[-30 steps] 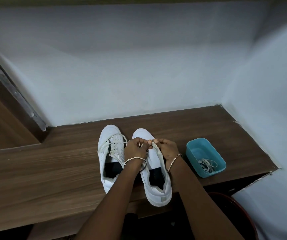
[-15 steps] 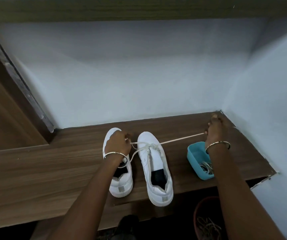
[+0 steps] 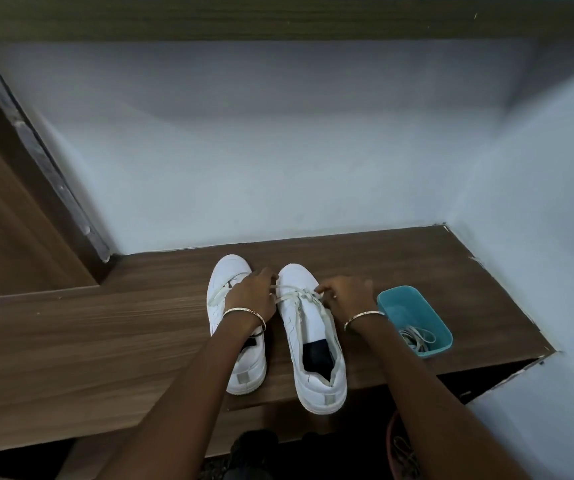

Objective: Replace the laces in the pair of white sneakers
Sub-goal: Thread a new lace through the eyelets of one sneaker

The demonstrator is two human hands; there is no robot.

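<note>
Wooden shelf (image 3: pixel 105 341), walled corner. Left hand (image 3: pixel 254 296) and right hand (image 3: pixel 346 296): each pinching white lace (image 3: pixel 290 293) at front eyelets of one sneaker (image 3: pixel 313 344). Second sneaker (image 3: pixel 221 282) beside it, under left hand. Teal tub (image 3: pixel 432 318) near right wrist, holding loose laces (image 3: pixel 417 338).

Both sneakers are white: the left sneaker (image 3: pixel 219 299) under the left hand (image 3: pixel 252 296) and the right sneaker (image 3: pixel 313 317) between the hands, each black inside with a small grey tab at the heel. The lace (image 3: pixel 292 294) at the right hand (image 3: pixel 348 296) is off-white. Each wrist bears a thin gold bangle (image 3: pixel 244 311). The counter (image 3: pixel 105 334) is brown with streaky wood grain. Just right of the right hand, the tub (image 3: pixel 417 306) is teal, and the loose laces (image 3: pixel 417 337) in it are pale grey-white. The wall (image 3: pixel 278 168) beyond the hands is pale blue-grey.
</note>
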